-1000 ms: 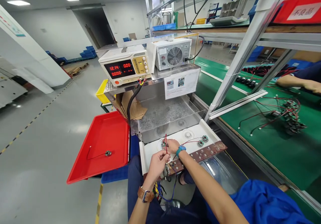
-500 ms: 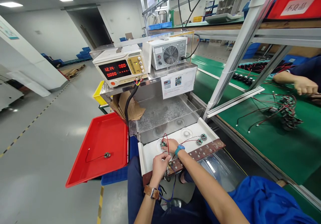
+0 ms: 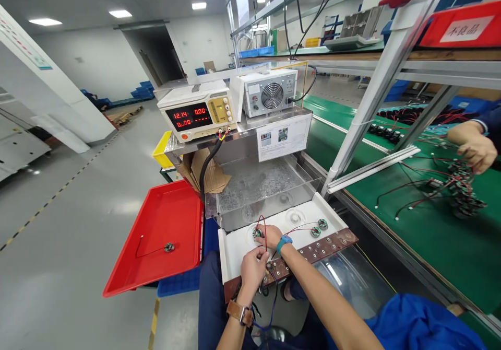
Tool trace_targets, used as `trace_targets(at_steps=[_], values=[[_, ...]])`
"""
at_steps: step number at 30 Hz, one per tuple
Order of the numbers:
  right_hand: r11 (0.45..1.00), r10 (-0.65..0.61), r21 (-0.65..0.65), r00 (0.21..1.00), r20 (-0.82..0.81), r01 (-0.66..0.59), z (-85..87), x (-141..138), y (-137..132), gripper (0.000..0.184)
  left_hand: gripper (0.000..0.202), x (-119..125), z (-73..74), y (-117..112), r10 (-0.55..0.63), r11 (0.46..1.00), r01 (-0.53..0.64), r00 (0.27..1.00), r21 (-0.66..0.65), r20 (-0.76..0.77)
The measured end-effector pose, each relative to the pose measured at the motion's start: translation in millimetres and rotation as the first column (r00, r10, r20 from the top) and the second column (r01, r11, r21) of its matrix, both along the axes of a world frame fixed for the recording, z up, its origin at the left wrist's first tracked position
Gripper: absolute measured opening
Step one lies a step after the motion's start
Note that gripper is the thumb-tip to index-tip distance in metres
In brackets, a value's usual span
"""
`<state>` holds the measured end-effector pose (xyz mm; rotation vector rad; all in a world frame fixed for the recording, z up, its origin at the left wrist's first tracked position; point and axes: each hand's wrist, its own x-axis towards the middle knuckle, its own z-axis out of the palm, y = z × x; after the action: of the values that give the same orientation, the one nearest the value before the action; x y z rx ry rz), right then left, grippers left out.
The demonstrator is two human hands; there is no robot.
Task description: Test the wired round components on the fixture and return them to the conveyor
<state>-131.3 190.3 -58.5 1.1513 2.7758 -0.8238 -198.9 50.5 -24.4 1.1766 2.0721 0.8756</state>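
Note:
My right hand (image 3: 271, 236), a blue band on its wrist, is closed on a small round green circuit board (image 3: 257, 233) at the left end of the white tray (image 3: 237, 253). A red wire (image 3: 262, 217) loops up from that board and down to my left hand (image 3: 253, 266). The fingers of my left hand are pinched on the wire's end, just above the brown terminal strip (image 3: 311, 256); the tip is hidden. Two more round circuit boards (image 3: 315, 231) with wires lie at the tray's right side.
A power supply (image 3: 198, 112) with red digits stands on the metal shelf behind. To the left, a red tray (image 3: 156, 219) holds one round board (image 3: 169, 247). Across the green bench (image 3: 430, 235), a co-worker's hand (image 3: 477, 151) is by a pile of wired boards (image 3: 464, 188).
The view has shifted slightly, so everything sits a little lower and to the right. My hands keep the same hold on board and wire. The co-worker's hand has moved nearer the pile.

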Motion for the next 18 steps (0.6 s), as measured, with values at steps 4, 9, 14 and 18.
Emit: trace_targets(at_steps=[4, 9, 14, 18], values=[[1.000, 0.004, 0.006, 1.000, -0.010, -0.004, -0.8, -1, -2, 0.040, 0.020, 2, 4.5, -1, 0.011, 1.000, -0.011, 1.000, 0.022, -0.015], [1.000, -0.002, 0.018, 1.000, -0.030, 0.003, -6.2, -4, -4, 0.038, 0.018, 2, 2.6, -1, 0.036, 0.999, -0.037, 0.999, -0.015, -0.003], [0.999, -0.026, 0.027, 0.998, -0.056, 0.028, -4.7, -6, -3, 0.041, 0.019, 1, -1.9, 0, 0.027, 0.999, -0.027, 1.000, 0.028, 0.002], [0.998, -0.036, 0.048, 0.998, -0.057, 0.039, 4.2, -8, -6, 0.032, 0.028, -2, -9.7, 1, -0.006, 0.997, 0.006, 1.000, 0.080, 0.009]])
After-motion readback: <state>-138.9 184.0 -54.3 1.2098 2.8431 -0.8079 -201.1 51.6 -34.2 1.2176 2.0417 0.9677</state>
